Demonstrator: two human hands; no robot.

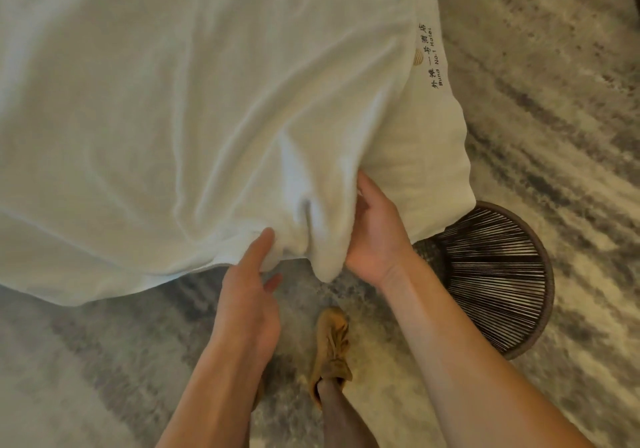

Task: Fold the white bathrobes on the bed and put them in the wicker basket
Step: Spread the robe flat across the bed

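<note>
So this is right at the start of the fold, I'd say. The white bathrobe (207,118) is lying spread loose and wrinkly across the bed (433,143), hanging a bit over the near edge, nothing squared up yet. Right hand (377,236) has its grip closed on a bunched fold of the robe at that edge, fingers tucked into the cloth. Left hand (249,305) is open, fingers pretty straight, just touching the hem beside it, not pinching that I can see.

The wicker basket (495,281) is on the carpet (554,101) by the bed corner, looks empty from here.

Next move IMO: left hand needs a proper hold on the hem, then pull the edge taut and flat before folding it over.
</note>
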